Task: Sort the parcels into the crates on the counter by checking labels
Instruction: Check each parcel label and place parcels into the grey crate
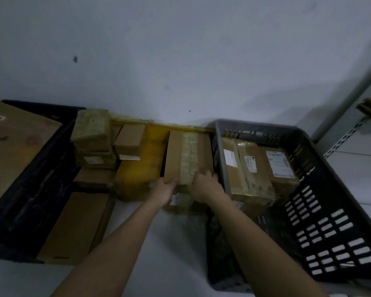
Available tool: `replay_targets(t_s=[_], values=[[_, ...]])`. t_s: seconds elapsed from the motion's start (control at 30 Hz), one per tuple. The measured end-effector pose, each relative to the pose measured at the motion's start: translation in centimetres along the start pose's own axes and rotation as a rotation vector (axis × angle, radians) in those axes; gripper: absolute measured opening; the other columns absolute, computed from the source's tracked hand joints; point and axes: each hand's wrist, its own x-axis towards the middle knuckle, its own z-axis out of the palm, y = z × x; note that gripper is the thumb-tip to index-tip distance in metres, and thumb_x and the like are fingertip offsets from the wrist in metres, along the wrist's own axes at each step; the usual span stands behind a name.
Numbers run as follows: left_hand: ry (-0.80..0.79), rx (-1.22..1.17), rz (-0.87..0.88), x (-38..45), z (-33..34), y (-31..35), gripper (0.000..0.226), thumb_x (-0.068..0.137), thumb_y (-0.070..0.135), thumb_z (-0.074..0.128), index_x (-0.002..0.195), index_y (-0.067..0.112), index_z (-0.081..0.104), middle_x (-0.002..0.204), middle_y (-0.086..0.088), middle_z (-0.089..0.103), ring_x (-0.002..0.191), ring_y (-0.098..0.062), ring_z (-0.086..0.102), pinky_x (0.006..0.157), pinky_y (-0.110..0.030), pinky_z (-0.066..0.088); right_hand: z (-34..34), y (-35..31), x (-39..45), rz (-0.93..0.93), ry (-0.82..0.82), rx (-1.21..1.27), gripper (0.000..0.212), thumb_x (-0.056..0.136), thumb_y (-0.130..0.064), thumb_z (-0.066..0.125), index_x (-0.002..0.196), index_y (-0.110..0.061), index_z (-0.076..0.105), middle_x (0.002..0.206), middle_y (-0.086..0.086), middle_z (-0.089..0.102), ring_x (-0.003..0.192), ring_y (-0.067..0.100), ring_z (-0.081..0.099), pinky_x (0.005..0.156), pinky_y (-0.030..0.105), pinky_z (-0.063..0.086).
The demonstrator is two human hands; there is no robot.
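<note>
- I have both hands on one taped cardboard parcel (187,158) in the middle of the counter (176,232), against the wall (180,50).
- My left hand (163,190) grips the parcel's near left corner, thumb on top, fingers curled under the edge.
- My right hand (205,186) holds the near right part, fingers bent over the top by the clear tape band.
- The parcel lies flat, long side running away from me, resting on another package whose white label shows just below my hands.
- Just left of it sits a yellow-wrapped parcel (137,170), touching or nearly so; I cannot tell which.
- Further left, a stack of small boxes (94,142), some with white labels, text too blurred to read.
- Grey crate (330,189) on the right, right beside the held parcel; it holds labelled parcels (259,170) leaning together at its far end.
- Dark crate (30,189) on the left, with a large brown carton (13,146) inside.
- A long flat box (77,228) lies by the dark crate's near right side.
- Metal shelving upright (347,133) at far right.
</note>
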Motion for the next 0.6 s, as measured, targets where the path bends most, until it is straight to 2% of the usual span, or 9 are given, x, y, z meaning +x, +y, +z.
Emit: replay_targets(t_s=[0.07,0.17,0.23,0.3,0.37,0.4,0.47,0.53,0.6], values=[[-0.029,-0.045,-0.052,0.7,-0.2,-0.8,0.048,0.101,0.042,0.053,0.141,0.015,0.050,0.129,-0.003,0.059,0.116,-0.026,0.057,0.104,-0.044,0.046,1.5,0.6,0.3,0.013,-0.004,-0.010,0.063,0.105,-0.040,0.041,0.158,-0.013,0.019,0.166,0.020,-0.003,0.150,0.049,0.001,0.118,0.055,0.020],[-0.019,-0.066,-0.068,2.0,-0.2,-1.3,0.055,0.101,0.041,0.053,0.147,0.012,0.042,0.142,-0.006,0.052,0.127,-0.028,0.051,0.106,-0.038,0.041,3.0,0.9,0.7,0.023,0.110,0.013,0.060,0.106,-0.043,0.038,0.158,-0.019,0.021,0.167,0.016,-0.004,0.150,0.048,0.001,0.120,0.053,0.017],[0.000,-0.040,-0.087,2.5,0.0,-1.2,0.060,0.102,0.038,0.051,0.152,0.010,0.033,0.151,-0.009,0.044,0.133,-0.029,0.046,0.099,-0.034,0.040,3.4,0.8,0.8,0.040,0.133,0.045,0.059,0.106,-0.046,0.038,0.158,-0.022,0.024,0.168,0.013,-0.003,0.151,0.046,0.001,0.120,0.051,0.016],[0.010,-0.014,-0.102,2.2,0.1,-1.1,0.063,0.104,0.036,0.049,0.155,0.009,0.025,0.155,-0.010,0.038,0.127,-0.028,0.051,0.082,-0.027,0.043,3.6,0.6,0.5,0.067,0.143,0.077,0.059,0.105,-0.048,0.037,0.158,-0.023,0.027,0.168,0.011,-0.003,0.150,0.047,0.001,0.121,0.050,0.014],[0.021,-0.027,-0.083,1.2,-0.3,-1.4,0.058,0.103,0.031,0.050,0.154,0.011,0.030,0.151,-0.010,0.044,0.098,-0.018,0.061,0.070,-0.023,0.046,4.0,0.4,-0.5,0.074,0.184,0.119,0.056,0.105,-0.047,0.038,0.155,-0.021,0.033,0.168,0.010,0.000,0.150,0.049,0.005,0.121,0.050,0.014],[0.020,-0.052,-0.072,0.7,-0.5,-1.7,0.054,0.103,0.027,0.052,0.151,0.011,0.035,0.146,-0.011,0.050,0.094,-0.019,0.062,0.072,-0.027,0.051,4.4,0.2,-1.2,0.071,0.227,0.151,0.054,0.105,-0.043,0.041,0.153,-0.019,0.036,0.167,0.010,0.003,0.149,0.048,0.011,0.120,0.050,0.017],[-0.009,-0.130,-0.068,-0.5,-1.1,-2.8,0.045,0.101,0.018,0.053,0.144,0.011,0.043,0.137,-0.012,0.057,0.107,-0.028,0.063,0.087,-0.038,0.055,5.4,-0.2,-2.8,0.074,0.359,0.240,0.052,0.104,-0.034,0.048,0.150,-0.012,0.037,0.163,0.012,0.009,0.143,0.043,0.029,0.115,0.047,0.031],[-0.051,-0.208,-0.074,-2.1,-1.8,-4.4,0.040,0.101,0.011,0.053,0.140,0.013,0.046,0.131,-0.012,0.061,0.109,-0.028,0.063,0.087,-0.037,0.055,6.3,-0.8,-4.4,0.115,0.486,0.316,0.060,0.102,-0.030,0.053,0.151,-0.007,0.027,0.159,0.017,0.015,0.135,0.038,0.042,0.107,0.042,0.041],[-0.093,-0.269,-0.082,-3.9,-2.9,-6.0,0.037,0.101,0.009,0.052,0.138,0.016,0.047,0.126,-0.009,0.063,0.103,-0.024,0.067,0.080,-0.035,0.059,7.1,-1.4,-5.8,0.170,0.504,0.350,0.072,0.102,-0.033,0.053,0.155,-0.002,0.016,0.155,0.021,0.023,0.137,0.037,0.039,0.109,0.041,0.038]])
